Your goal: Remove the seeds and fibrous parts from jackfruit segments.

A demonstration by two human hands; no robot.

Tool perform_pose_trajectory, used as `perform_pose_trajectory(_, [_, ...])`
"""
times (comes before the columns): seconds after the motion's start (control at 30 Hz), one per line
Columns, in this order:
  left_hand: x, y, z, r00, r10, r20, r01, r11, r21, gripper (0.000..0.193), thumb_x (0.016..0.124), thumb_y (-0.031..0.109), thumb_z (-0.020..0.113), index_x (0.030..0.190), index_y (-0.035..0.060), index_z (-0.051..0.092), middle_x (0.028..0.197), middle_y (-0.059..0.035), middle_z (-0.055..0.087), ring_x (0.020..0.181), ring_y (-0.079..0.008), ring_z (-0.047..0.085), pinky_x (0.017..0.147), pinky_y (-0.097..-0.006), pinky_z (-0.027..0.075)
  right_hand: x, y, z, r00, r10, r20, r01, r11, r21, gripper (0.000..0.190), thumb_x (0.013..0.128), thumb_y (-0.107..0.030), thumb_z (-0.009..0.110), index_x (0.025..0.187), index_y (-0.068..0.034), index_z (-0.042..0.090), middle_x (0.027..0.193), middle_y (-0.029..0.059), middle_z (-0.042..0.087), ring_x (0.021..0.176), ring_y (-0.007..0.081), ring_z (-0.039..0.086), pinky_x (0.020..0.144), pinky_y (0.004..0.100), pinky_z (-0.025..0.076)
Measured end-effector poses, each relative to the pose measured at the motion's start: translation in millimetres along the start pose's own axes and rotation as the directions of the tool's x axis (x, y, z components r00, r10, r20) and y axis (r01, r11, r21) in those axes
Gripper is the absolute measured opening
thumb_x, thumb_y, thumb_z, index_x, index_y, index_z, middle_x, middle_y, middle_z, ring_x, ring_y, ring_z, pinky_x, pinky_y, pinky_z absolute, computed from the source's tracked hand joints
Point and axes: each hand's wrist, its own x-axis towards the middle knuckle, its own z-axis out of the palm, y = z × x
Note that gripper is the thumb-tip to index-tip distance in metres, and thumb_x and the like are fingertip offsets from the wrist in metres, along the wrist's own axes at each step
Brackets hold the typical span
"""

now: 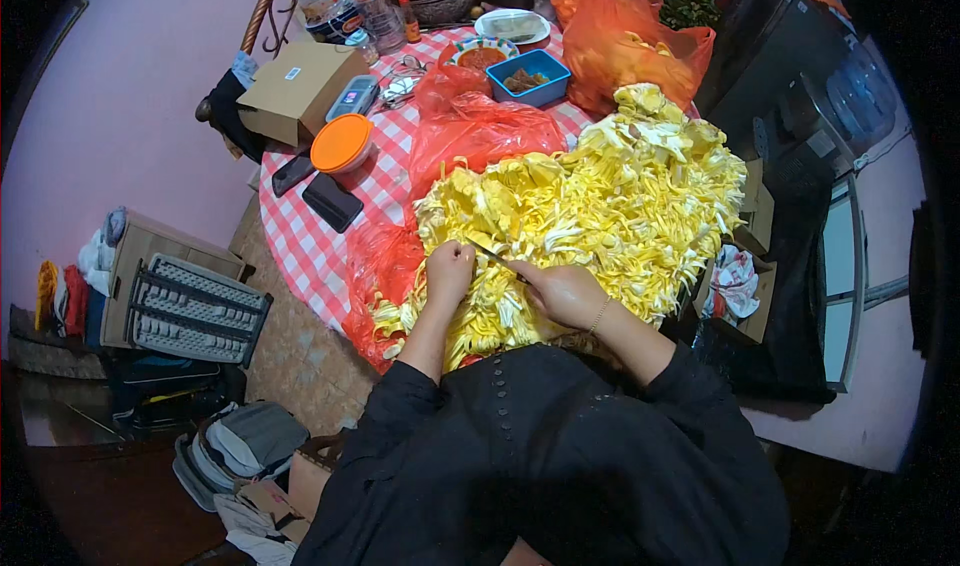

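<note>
A large cut-open jackfruit (600, 206), with yellow bulbs and fibrous strands, spreads over the table's near edge. My right hand (566, 293) grips a knife (486, 251) whose dark blade points left across the fruit. On the fruit's left part, my left hand (450, 269) is curled closed around some of its flesh, close to the blade tip; its fingertips are hidden. Red plastic bags (480, 127) lie behind the fruit and along its left side (379, 273).
On the checked tablecloth (300, 258) stand two phones (332, 202), an orange-lidded container (341, 143), a cardboard box (304, 89), a blue tub of food (529, 78) and a bowl of red sauce (481, 54). An orange bag (630, 40) stands at back right. Open cartons (739, 296) sit right.
</note>
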Motion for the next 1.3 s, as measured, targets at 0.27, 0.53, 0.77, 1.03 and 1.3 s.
perform_pose_trajectory(0.27, [-6, 10, 0, 0.991, 0.125, -0.050, -0.122, 0.991, 0.053, 0.026, 0.076, 0.017, 0.050, 0.061, -0.0024, 0.045, 0.049, -0.0100, 0.043, 0.045, -0.0133, 0.039, 0.045, -0.0307, 0.034, 31, 0, 16, 0.999, 0.030, -0.020, -0.029, 0.998, 0.056, 0.041, 0.075, -0.015, 0.046, 0.116, -0.017, 0.041, 0.064, 0.0129, 0.057, 0.059, 0.0295, 0.057, 0.051, 0.0411, 0.043])
perform_pose_trajectory(0.53, [-18, 24, 2, 0.995, 0.096, -0.041, -0.096, 0.995, 0.011, 0.025, 0.077, 0.018, 0.049, 0.062, -0.0021, 0.047, 0.049, -0.0124, 0.044, 0.045, -0.0168, 0.041, 0.046, -0.0315, 0.035, 6, 5, -11, 0.992, 0.010, 0.125, -0.007, 1.000, -0.022, 0.026, 0.075, -0.015, 0.046, 0.101, -0.012, 0.048, 0.063, 0.0127, 0.057, 0.059, 0.0293, 0.057, 0.052, 0.0414, 0.044])
perform_pose_trajectory(0.77, [-16, 24, 14, 0.967, 0.230, -0.110, -0.237, 0.970, -0.052, 0.018, 0.078, 0.013, 0.049, 0.067, -0.0017, 0.052, 0.053, -0.0068, 0.047, 0.048, -0.0121, 0.042, 0.047, -0.0268, 0.035, 30, -5, 11, 0.997, 0.007, 0.075, 0.002, 0.992, -0.124, 0.019, 0.078, -0.014, 0.042, 0.095, -0.009, 0.048, 0.063, 0.0133, 0.057, 0.059, 0.0299, 0.057, 0.050, 0.0402, 0.044])
perform_pose_trajectory(1.03, [-20, 16, -1, 0.996, -0.087, 0.022, 0.089, 0.988, -0.125, 0.026, 0.075, 0.023, 0.059, 0.082, -0.0010, 0.053, 0.056, -0.0072, 0.053, 0.051, -0.0120, 0.049, 0.049, -0.0254, 0.040, -2, 5, 6, 0.993, 0.091, 0.077, -0.097, 0.992, 0.080, 0.036, 0.076, -0.018, 0.047, 0.112, -0.017, 0.046, 0.061, 0.0111, 0.057, 0.055, 0.0277, 0.056, 0.048, 0.0398, 0.043])
perform_pose_trajectory(1.3, [-8, 38, -5, 0.970, -0.084, 0.228, -0.015, 0.917, 0.399, 0.040, 0.074, 0.036, 0.057, 0.088, -0.0020, 0.054, 0.073, -0.0165, 0.057, 0.070, -0.0281, 0.056, 0.062, -0.0354, 0.042, -25, 10, -13, 0.993, 0.106, -0.046, -0.105, 0.994, 0.009, 0.040, 0.074, -0.017, 0.048, 0.114, -0.017, 0.046, 0.057, 0.0086, 0.055, 0.051, 0.0261, 0.054, 0.047, 0.0385, 0.043])
